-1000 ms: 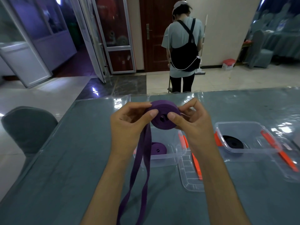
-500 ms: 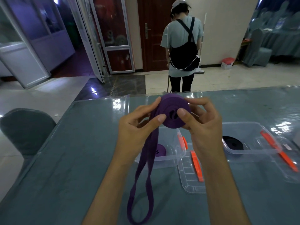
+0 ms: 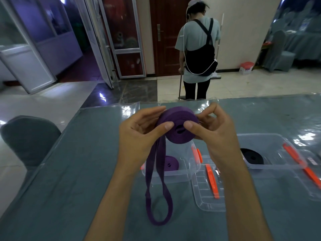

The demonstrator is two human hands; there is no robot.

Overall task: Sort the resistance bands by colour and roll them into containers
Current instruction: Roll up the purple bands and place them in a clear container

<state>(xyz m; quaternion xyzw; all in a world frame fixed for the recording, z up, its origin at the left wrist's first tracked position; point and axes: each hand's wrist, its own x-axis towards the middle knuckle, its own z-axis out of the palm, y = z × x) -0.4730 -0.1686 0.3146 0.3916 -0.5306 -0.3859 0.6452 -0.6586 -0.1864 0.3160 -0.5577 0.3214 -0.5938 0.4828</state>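
Purple band roll (image 3: 178, 126) pinched btwn both hands, left hand (image 3: 139, 136) & right hand (image 3: 215, 134), loose loop hanging to worktop (image 3: 69, 171).

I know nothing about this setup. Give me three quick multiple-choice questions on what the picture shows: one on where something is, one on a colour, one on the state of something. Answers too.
1. Where does the rolled black band lie?
A. In the clear container on the right
B. On the bare table
C. In the person's left hand

2. What colour is the band being rolled?
A. Orange
B. Purple
C. Black

3. How far is that band rolled?
A. Fully rolled
B. Not begun
C. Partly, a loop hanging loose

Answers:
1 A: the black band sits inside the right container.
2 B: the roll between the left hand and right hand is purple.
3 C: a loose loop hangs down to the table.
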